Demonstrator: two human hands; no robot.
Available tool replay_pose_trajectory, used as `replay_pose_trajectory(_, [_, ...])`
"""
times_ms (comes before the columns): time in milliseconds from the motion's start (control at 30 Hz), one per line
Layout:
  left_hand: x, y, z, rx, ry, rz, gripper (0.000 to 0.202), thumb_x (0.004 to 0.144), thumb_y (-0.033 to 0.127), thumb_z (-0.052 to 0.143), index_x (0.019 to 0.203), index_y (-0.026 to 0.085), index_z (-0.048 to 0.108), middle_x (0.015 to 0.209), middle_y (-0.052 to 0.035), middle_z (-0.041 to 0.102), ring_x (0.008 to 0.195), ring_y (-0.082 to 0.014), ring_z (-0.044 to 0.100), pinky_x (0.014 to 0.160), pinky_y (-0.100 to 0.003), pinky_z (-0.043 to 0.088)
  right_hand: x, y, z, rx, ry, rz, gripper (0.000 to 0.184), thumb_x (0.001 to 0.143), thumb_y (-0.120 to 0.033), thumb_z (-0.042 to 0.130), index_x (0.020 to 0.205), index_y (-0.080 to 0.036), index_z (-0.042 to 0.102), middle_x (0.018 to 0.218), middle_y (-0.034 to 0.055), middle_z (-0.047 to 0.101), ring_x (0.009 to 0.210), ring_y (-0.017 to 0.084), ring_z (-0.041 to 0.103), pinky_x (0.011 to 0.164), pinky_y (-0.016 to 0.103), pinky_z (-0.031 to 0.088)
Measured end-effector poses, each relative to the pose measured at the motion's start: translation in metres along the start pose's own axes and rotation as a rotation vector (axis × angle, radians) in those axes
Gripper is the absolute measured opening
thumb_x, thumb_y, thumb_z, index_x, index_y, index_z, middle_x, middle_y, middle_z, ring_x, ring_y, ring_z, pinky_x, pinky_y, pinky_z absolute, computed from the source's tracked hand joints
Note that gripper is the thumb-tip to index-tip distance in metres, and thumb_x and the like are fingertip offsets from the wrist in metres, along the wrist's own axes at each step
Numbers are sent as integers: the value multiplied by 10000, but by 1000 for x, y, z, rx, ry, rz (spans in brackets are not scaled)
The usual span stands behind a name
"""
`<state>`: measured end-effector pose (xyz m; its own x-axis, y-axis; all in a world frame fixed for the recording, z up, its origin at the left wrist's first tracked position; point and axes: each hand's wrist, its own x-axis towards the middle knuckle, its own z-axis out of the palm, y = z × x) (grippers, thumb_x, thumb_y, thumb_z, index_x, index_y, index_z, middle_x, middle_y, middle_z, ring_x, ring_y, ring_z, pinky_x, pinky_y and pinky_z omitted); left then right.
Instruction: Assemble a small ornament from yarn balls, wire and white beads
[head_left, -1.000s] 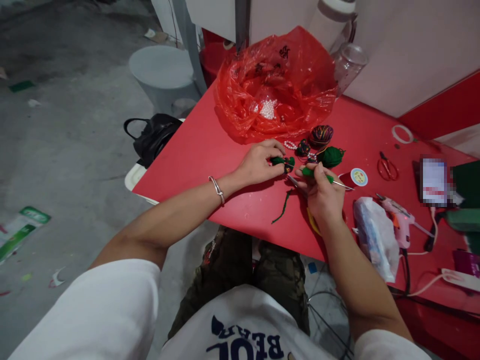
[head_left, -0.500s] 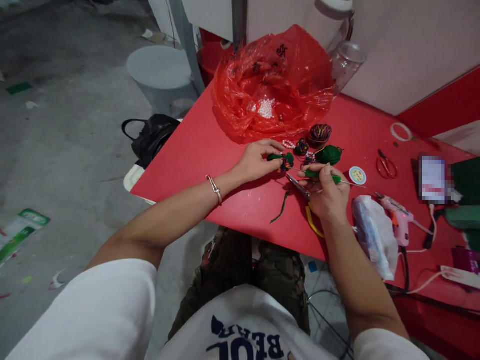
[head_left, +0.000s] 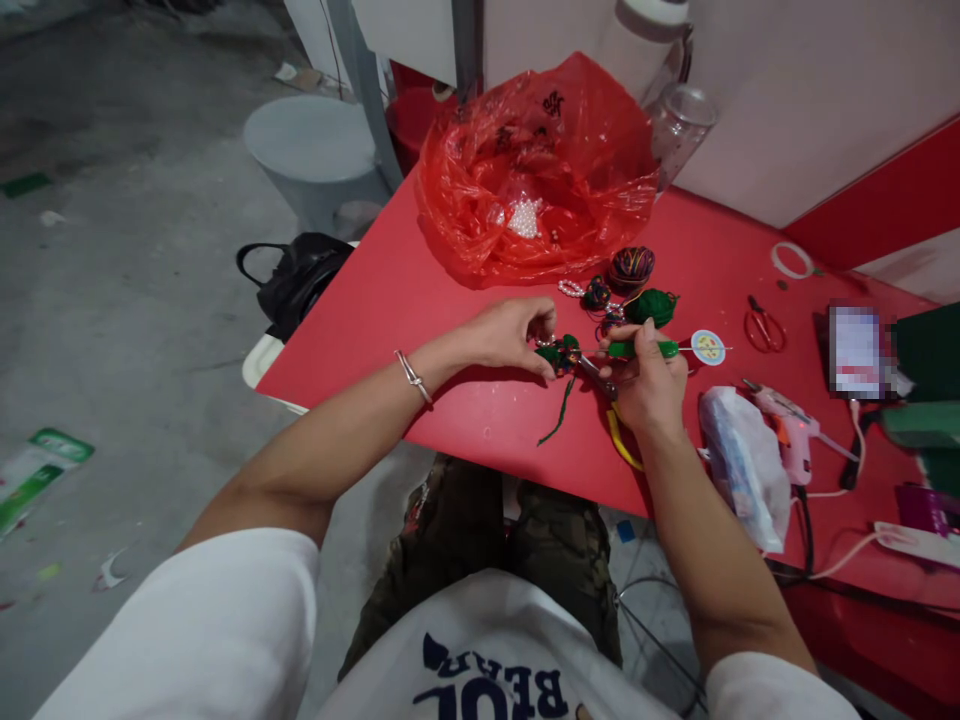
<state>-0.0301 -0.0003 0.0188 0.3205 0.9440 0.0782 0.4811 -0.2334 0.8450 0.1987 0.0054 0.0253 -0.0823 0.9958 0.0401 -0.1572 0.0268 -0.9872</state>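
Observation:
My left hand [head_left: 508,334] pinches a small green yarn piece [head_left: 559,353] on the red table [head_left: 420,300], fingers closed around it. My right hand [head_left: 649,385] grips a green-handled crochet hook [head_left: 651,349] whose metal tip points right. A loose strand of green yarn [head_left: 556,415] trails from the piece toward the table's front edge. Pliers with yellow handles [head_left: 619,440] lie under my right hand. A green yarn ball [head_left: 651,306] and a multicoloured yarn ball [head_left: 631,267] sit just beyond my hands.
A red plastic bag [head_left: 536,170] holding white beads stands at the back. To the right lie a small round reel [head_left: 708,346], red scissors [head_left: 763,327], a clear packet [head_left: 739,475], a pink glue gun [head_left: 784,428] with cables, and a tape ring [head_left: 792,260]. A black bag [head_left: 296,275] sits left of the table.
Both hands have drawn nearer to me on the table. My left hand carried the green piece closer to my right hand. The hook stays in my right hand.

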Motion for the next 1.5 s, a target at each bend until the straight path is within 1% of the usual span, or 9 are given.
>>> replay_pose_trajectory(167, [-5, 2, -10, 62, -136, 55, 630, 726, 178, 788, 1347, 202, 681, 1058, -45, 760, 844, -160, 651, 785, -288, 476, 1, -1, 0, -7, -14, 29, 555, 810, -760, 771, 818, -207, 724, 694, 1, 701, 545, 115, 670, 420, 194, 486])
replay_pose_trajectory(333, [-8, 5, -7, 140, -28, 161, 468, 722, 101, 705, 1168, 217, 786, 1060, -61, 741, 910, -188, 682, 828, -302, 524, 1, -1, 1, -10, -17, 39, 561, 826, -765, 754, 825, -205, 717, 664, -9, 684, 508, 103, 652, 393, 180, 462])
replay_pose_trajectory(500, [-4, 9, 4, -48, 83, 244, 316, 725, 158, 826, 1033, 230, 822, 1272, -95, 672, 1033, -192, 675, 876, -320, 565, -1, 0, 3, 10, -65, 37, 549, 823, -758, 766, 860, -211, 730, 685, -4, 695, 550, 126, 694, 421, 197, 510])
replay_pose_trajectory(700, [2, 5, 15, -163, 79, 182, 31, 830, 207, 808, 836, 181, 823, 1073, -84, 707, 837, -132, 648, 752, -279, 545, -3, 0, 2, 17, -71, 22, 522, 823, -738, 780, 858, -217, 757, 734, 5, 724, 593, 130, 710, 449, 204, 530])
replay_pose_trajectory(867, [4, -1, 15, -153, 114, 157, 36, 813, 157, 796, 825, 176, 823, 895, -37, 677, 761, -111, 626, 691, -240, 515, -4, 1, 1, -100, 38, -46, 523, 904, -735, 687, 830, -222, 756, 765, 3, 730, 580, 116, 667, 467, 213, 519])
replay_pose_trajectory(1033, [5, -2, 14, -199, 93, 141, 21, 822, 176, 800, 821, 161, 816, 867, -35, 687, 710, -98, 636, 678, -240, 525, -11, -1, 1, -266, -22, -144, 514, 961, -715, 625, 841, -233, 761, 821, 10, 723, 667, 139, 661, 558, 249, 543])
replay_pose_trajectory(1300, [4, 0, 11, -216, 77, 148, 28, 812, 193, 808, 824, 168, 812, 863, -44, 718, 743, -116, 669, 723, -262, 558, -8, 1, -2, -400, 3, -442, 579, 1060, -682, 446, 750, -257, 687, 889, 49, 721, 919, 215, 684, 924, 406, 556])
replay_pose_trajectory(1400, [4, 3, 10, -223, 82, 135, 18, 799, 165, 789, 814, 159, 797, 871, -49, 722, 750, -121, 676, 709, -253, 552, -11, 1, -5, -516, -45, -508, 548, 1085, -632, 427, 828, -261, 738, 855, 54, 706, 928, 235, 666, 916, 423, 532])
replay_pose_trajectory(1500, [3, 5, 6, -217, 71, 109, 155, 778, 73, 699, 862, 158, 799, 918, -53, 735, 768, -119, 678, 707, -241, 541, -15, 1, -8, -594, -93, -508, 432, 1086, -558, 491, 935, -268, 773, 837, 42, 705, 869, 229, 662, 852, 399, 528])
